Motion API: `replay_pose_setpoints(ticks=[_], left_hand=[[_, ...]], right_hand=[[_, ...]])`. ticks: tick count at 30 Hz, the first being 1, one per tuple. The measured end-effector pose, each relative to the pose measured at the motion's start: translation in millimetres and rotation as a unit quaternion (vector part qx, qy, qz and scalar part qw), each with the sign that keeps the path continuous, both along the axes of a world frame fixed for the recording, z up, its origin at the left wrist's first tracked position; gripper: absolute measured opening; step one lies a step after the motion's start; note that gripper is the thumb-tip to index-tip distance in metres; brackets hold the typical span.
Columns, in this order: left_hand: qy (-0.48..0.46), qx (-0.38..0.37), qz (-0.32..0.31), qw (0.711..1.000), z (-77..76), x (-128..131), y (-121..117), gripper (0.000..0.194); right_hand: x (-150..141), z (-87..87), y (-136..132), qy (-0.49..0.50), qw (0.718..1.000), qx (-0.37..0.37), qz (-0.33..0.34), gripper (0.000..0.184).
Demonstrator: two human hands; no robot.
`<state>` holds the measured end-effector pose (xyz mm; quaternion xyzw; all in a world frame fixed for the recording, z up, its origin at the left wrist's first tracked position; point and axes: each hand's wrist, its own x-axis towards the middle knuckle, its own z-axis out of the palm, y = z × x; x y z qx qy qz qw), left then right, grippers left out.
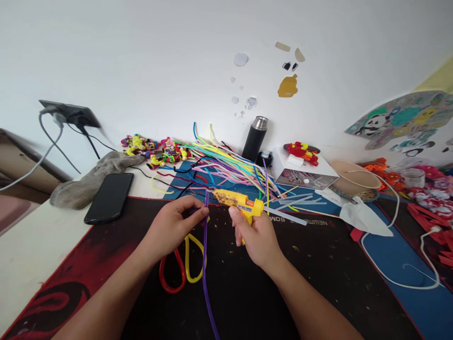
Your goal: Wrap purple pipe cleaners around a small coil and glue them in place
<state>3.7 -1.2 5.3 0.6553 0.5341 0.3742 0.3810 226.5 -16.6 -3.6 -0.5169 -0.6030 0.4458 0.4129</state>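
Between the thumb and fingers of my left hand [177, 224] is a purple pipe cleaner [205, 264], its long end hanging down over the dark mat. My right hand [256, 236] is wrapped round the handle of a yellow glue gun [235, 199]. The gun's nozzle points left and is close to the pipe cleaner's upper end; whether they touch I cannot tell. A clear glue stick [288, 217] sticks out of the gun's back. Below my left hand lie scissors with one red and one yellow handle loop [188, 274]; their blades are hidden.
A heap of coloured pipe cleaners [226, 165] lies behind my hands. Beyond it stand a black flask [254, 139] and a small drawer box [300, 177]. A phone [109, 198] lies at left. A white cable [389, 283] curves across the right side.
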Motion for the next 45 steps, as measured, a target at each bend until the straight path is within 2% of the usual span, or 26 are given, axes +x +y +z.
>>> replay_pose_setpoints(ticks=[45], left_hand=[[0.006,0.015,0.026,1.000,4.4,1.4,-1.5,0.033]], right_hand=[[-0.4,5.9,-2.5,-0.046,0.999,-0.004,0.000,0.064]])
